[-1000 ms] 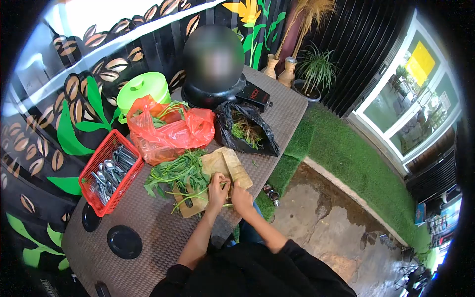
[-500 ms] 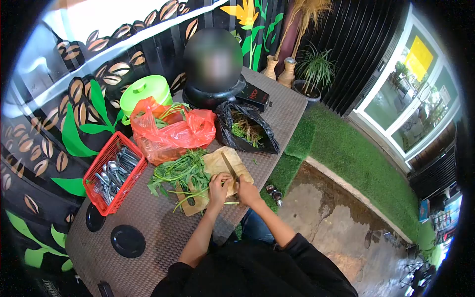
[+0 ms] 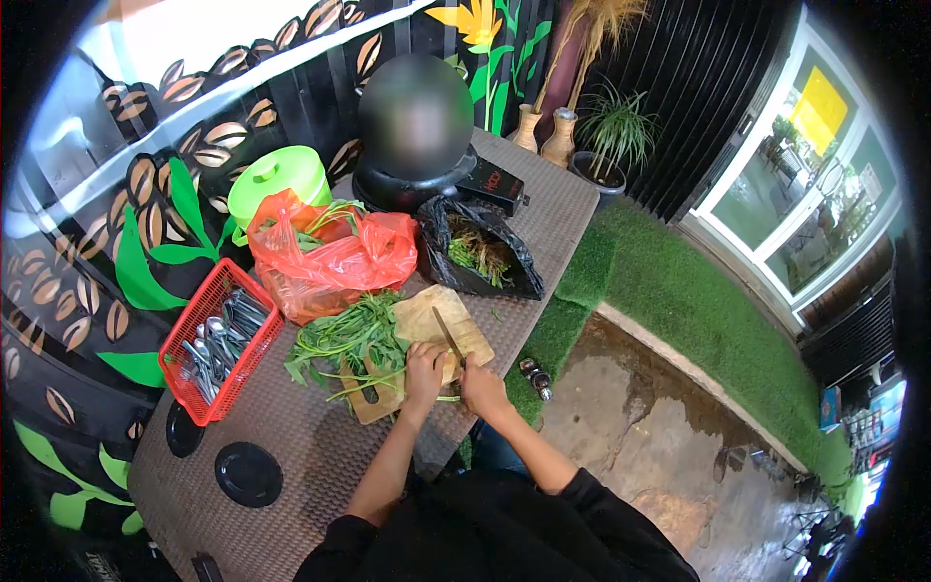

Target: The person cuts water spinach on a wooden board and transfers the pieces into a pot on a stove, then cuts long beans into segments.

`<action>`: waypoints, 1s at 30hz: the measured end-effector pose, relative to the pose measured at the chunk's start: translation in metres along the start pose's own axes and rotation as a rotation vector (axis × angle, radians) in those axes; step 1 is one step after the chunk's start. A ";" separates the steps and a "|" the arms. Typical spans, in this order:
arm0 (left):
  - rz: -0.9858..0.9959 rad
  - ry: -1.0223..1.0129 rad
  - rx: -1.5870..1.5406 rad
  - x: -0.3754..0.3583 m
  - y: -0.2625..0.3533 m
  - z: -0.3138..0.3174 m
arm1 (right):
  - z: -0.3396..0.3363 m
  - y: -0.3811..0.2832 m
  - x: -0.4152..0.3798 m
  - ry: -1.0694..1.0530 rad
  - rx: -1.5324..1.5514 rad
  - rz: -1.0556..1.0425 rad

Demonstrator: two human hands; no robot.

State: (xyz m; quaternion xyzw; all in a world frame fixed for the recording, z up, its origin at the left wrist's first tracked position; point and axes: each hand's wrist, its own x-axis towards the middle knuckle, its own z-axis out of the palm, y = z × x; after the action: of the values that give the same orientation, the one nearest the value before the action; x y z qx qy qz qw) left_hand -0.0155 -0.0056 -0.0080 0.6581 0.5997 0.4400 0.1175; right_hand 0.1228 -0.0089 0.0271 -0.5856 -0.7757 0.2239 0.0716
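Note:
My right hand (image 3: 483,386) is wrapped round the handle of a knife (image 3: 447,331), whose blade points away from me across the wooden cutting board (image 3: 419,312). Just left of the blade, my left hand (image 3: 424,372) presses with curled fingers on the stems of leafy greens (image 3: 351,335). The leaves spread over the board's left side and onto the table. Some long stems stick out beneath my left hand. Exactly where the blade meets the stems is hidden by my fingers.
Behind the board stand a red plastic bag (image 3: 330,267) of greens and a black bag (image 3: 524,274) with rooty stalks. A red basket (image 3: 178,341) of cutlery, black plates (image 3: 248,474), a green lidded pot (image 3: 281,175) and a black stove (image 3: 497,186) share the table (image 3: 330,427).
The view has shifted slightly. Both hands and the knife have come a little nearer to me over the board, still holding the same things.

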 end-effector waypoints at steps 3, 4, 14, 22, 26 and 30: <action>0.004 0.029 0.002 0.000 0.006 -0.001 | -0.003 -0.001 -0.001 -0.025 -0.021 0.020; 0.014 0.034 0.016 -0.001 0.006 0.000 | 0.000 -0.002 -0.002 -0.026 -0.021 0.021; 0.020 0.065 0.024 -0.001 0.005 0.002 | 0.013 -0.006 0.013 0.113 -0.044 -0.024; -0.015 0.065 0.004 -0.001 0.006 0.004 | 0.019 -0.006 0.022 0.078 -0.011 0.003; -0.011 0.077 0.020 -0.001 0.006 0.004 | 0.019 -0.018 0.000 0.119 -0.005 0.051; 0.016 0.047 -0.004 -0.002 0.006 0.000 | 0.041 -0.008 0.014 0.184 -0.139 -0.017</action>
State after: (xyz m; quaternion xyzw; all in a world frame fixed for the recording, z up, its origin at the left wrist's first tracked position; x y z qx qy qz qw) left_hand -0.0106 -0.0086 -0.0046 0.6522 0.5960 0.4573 0.1012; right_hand 0.0961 -0.0080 -0.0076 -0.6006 -0.7845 0.1144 0.1037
